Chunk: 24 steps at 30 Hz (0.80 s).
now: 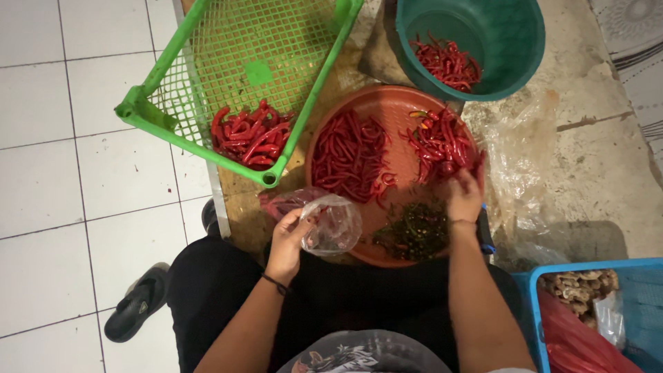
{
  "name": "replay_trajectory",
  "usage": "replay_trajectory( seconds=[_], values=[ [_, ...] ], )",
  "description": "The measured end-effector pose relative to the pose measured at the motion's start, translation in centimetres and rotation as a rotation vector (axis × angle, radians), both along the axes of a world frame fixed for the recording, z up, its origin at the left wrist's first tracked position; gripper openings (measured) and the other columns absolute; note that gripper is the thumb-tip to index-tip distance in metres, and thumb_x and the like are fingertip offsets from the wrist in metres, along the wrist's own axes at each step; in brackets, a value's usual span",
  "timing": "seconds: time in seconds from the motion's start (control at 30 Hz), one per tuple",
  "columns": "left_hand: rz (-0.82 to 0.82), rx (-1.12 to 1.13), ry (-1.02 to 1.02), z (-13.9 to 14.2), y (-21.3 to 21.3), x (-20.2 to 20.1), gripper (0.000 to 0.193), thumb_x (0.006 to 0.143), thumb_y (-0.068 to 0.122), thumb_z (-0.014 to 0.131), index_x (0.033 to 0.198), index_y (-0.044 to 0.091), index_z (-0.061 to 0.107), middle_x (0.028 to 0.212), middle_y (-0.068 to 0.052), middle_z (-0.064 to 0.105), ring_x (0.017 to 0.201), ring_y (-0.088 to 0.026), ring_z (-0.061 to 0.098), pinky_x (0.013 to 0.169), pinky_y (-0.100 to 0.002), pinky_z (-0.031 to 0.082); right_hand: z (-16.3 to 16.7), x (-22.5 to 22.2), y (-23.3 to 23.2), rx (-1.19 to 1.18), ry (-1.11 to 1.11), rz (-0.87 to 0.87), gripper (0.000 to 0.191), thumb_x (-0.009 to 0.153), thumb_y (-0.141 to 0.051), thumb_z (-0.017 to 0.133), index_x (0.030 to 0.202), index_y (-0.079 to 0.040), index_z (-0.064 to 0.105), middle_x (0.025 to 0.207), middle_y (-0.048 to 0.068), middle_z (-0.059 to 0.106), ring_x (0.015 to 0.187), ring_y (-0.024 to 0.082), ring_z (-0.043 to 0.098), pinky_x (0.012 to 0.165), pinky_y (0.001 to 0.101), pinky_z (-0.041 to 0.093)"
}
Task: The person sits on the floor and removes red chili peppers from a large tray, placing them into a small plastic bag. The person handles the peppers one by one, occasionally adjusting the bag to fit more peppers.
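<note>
**Two hands over a tray of red chillies**

Two hands are what we see from the head camera, looking straight down at a person seated on the floor. Our left hand (289, 238) is clamped on a thin clear plastic bag (331, 222), fingers pinching its crumpled mouth, the bag bulging out over the near left rim of the round red-brown tray (387, 98). Our right hand (465, 195) is well apart from the left, over the right side of the tray, fingers curled down into the right-hand heap of red chillies (440, 141); we cannot tell whether it actually grips any of them.

On the tray we also make out a second, neater heap of chillies (349, 159) on the left side, and a dark pile of green stems (414, 231) at the near edge, just beside the right wrist.

Beyond the tray, a green mesh crate (207, 27) sits tilted, with a cluster of chillies gathered in its lower corner. To the right of it stands a dark green bucket (511, 34), more chillies lying at its bottom. A crumpled clear plastic sheet (525, 159) lies right of the tray. At lower right, a blue crate (535, 311) holds pale brown pieces and something red. A black sandal (138, 304) rests on the white tiled floor (76, 173) at left.
</note>
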State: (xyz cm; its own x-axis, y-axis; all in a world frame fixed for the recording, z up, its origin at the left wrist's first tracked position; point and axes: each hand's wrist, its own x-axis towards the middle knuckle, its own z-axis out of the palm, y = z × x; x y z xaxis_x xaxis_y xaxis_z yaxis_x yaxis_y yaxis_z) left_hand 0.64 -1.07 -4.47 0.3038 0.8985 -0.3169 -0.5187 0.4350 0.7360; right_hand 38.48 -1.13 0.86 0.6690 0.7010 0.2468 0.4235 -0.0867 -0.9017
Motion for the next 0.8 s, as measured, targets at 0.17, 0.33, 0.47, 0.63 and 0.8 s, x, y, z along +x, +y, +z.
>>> replay_trajectory(
  seconds=[0.17, 0.33, 0.47, 0.63, 0.8],
  values=[
    [-0.004, 0.014, 0.003, 0.5, -0.2, 0.1, 0.017, 0.099, 0.009, 0.065, 0.113, 0.002, 0.071, 0.088, 0.0, 0.069, 0.072, -0.006, 0.059, 0.065, -0.023, 0.045, -0.7, -4.0, 0.2, -0.165, -0.134, 0.194, 0.024, 0.099, -0.011, 0.069, 0.121, -0.003, 0.073, 0.111, 0.009, 0.075, 0.1, 0.016, 0.07, 0.09, 0.0318, 0.054],
    [0.01, 0.021, 0.024, 0.7, -0.5, 0.4, 0.017, 0.097, 0.009, 0.065, 0.111, 0.001, 0.071, 0.102, 0.0, 0.074, 0.09, -0.007, 0.065, 0.083, -0.023, 0.051, -0.5, -7.4, 1.8, -0.272, -0.273, 0.339, 0.017, 0.098, -0.019, 0.069, 0.11, -0.009, 0.077, 0.099, 0.01, 0.075, 0.092, 0.023, 0.072, 0.085, 0.0337, 0.056],
    [0.02, 0.031, -0.011, 0.3, -0.8, 0.7, 0.018, 0.097, 0.007, 0.067, 0.113, 0.001, 0.071, 0.101, -0.001, 0.073, 0.091, -0.01, 0.064, 0.084, -0.026, 0.05, -1.0, -9.0, 3.3, -0.347, -0.506, 0.369, 0.015, 0.095, -0.02, 0.071, 0.106, -0.015, 0.08, 0.094, 0.011, 0.071, 0.091, 0.033, 0.068, 0.083, 0.0415, 0.055],
    [0.02, -0.005, -0.018, 0.1, -1.0, 1.1, 0.019, 0.097, 0.008, 0.066, 0.115, 0.001, 0.071, 0.102, 0.0, 0.071, 0.092, -0.009, 0.064, 0.086, -0.026, 0.05, -1.5, -9.8, 5.1, -0.393, -0.808, 0.445, 0.02, 0.091, -0.019, 0.071, 0.108, -0.023, 0.081, 0.106, 0.006, 0.07, 0.103, 0.029, 0.064, 0.09, 0.0449, 0.05],
    [0.016, 0.022, -0.032, 0.5, -0.8, 1.4, 0.018, 0.098, 0.009, 0.067, 0.114, 0.001, 0.07, 0.102, 0.0, 0.072, 0.093, -0.009, 0.063, 0.086, -0.026, 0.05, -1.0, -10.4, 5.4, -0.558, -0.924, 0.445, 0.016, 0.086, -0.022, 0.074, 0.102, -0.021, 0.076, 0.117, 0.003, 0.066, 0.117, 0.026, 0.059, 0.095, 0.0475, 0.044]
  ],
)
